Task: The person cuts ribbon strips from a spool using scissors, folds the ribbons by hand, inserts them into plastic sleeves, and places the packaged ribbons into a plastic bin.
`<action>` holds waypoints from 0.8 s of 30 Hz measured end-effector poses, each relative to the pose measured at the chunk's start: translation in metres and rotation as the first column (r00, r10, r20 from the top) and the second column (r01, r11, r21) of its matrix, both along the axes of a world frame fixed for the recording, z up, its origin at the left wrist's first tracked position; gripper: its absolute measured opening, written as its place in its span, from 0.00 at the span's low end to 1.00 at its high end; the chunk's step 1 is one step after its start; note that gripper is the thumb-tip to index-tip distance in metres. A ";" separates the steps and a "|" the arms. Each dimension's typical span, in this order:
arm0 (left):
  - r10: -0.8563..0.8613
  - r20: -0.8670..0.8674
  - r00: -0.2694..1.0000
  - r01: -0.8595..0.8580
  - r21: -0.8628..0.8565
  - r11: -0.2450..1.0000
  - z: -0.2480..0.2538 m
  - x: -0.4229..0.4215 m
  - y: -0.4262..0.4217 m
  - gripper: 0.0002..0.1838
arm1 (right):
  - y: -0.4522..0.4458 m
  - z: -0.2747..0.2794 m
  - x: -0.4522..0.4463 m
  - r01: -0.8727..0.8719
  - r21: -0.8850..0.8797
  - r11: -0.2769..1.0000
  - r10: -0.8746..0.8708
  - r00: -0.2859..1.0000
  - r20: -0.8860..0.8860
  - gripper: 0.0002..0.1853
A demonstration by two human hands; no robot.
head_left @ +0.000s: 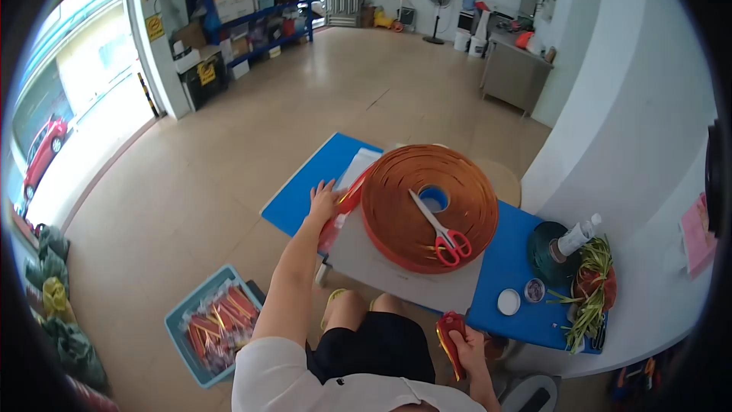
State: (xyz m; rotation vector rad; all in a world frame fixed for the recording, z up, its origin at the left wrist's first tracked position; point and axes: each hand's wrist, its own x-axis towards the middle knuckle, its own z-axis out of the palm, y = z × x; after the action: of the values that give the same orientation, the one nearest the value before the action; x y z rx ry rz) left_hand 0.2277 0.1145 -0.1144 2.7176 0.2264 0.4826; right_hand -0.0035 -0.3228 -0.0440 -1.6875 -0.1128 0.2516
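- We are gripping a red-and-gold bundle in our right hand, to the right of the big brown roll and nearer our body.
- We are judging the bundle light and bendable, its glossy face possibly slippery; we are favouring a hold around its middle.
- Our left hand is touching a red strip just left of the roll; we cannot tell whether its fingers are pinching.
- The roll itself is looking heavy, so we are suggesting both hands under its rim. Red-handled scissors are lying on top.
- Left of the roll, on the floor, a blue crate is holding wrapped red-and-gold packets.
- Beyond the roll, far left, a yellow sign is hanging; we are finding no readable brand or writing anywhere.
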 end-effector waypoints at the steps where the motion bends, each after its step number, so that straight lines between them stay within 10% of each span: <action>1: 0.002 0.028 1.000 -0.002 -0.003 1.000 0.003 0.001 -0.001 0.13 | 0.001 0.001 -0.002 -0.006 0.042 0.999 0.010 0.995 -0.098 0.10; 6: 0.077 0.320 0.944 0.035 -0.329 0.944 -0.007 0.007 0.023 0.10 | 0.032 0.037 0.014 -0.037 0.067 0.997 0.040 0.999 -0.037 0.11; 9: 0.114 0.584 0.803 0.147 -0.380 0.913 0.091 -0.053 -0.018 0.11 | 0.073 0.038 0.045 -0.063 0.064 0.996 0.063 0.998 0.003 0.13; 13: -0.478 0.546 0.688 0.413 0.248 0.877 0.130 -0.160 -0.065 0.26 | 0.142 0.072 0.063 -0.176 0.389 0.904 0.254 0.954 -0.160 0.14; 16: -0.644 0.347 0.682 0.521 0.388 0.760 0.136 -0.232 -0.083 0.28 | 0.164 0.087 0.052 -0.125 0.431 0.894 0.161 0.986 -0.049 0.13; 19: -0.457 0.589 0.666 0.593 -0.046 0.804 0.120 -0.267 -0.103 0.24 | 0.167 0.083 0.039 -0.136 0.420 0.897 0.084 0.986 0.142 0.15; 21: -0.186 0.583 0.791 0.596 -0.664 0.452 0.138 -0.288 -0.125 0.24 | 0.156 0.088 0.033 -0.184 0.350 0.918 0.150 0.981 0.123 0.15; 23: -0.250 0.376 0.892 0.382 -0.924 -0.027 0.121 -0.298 -0.120 0.23 | 0.148 0.094 0.029 -0.225 0.250 0.942 0.172 0.961 0.217 0.13; 24: -0.130 0.411 0.902 0.428 -0.888 0.166 0.100 -0.287 -0.111 0.22 | 0.145 0.101 0.025 -0.217 0.240 0.946 0.157 0.956 0.247 0.13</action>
State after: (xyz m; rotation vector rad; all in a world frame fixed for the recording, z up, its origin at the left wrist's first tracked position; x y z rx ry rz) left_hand -0.0596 0.0030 -0.0148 1.3122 -0.0740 0.3488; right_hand 0.0212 -0.1781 0.0574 -1.4329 -0.4606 0.1779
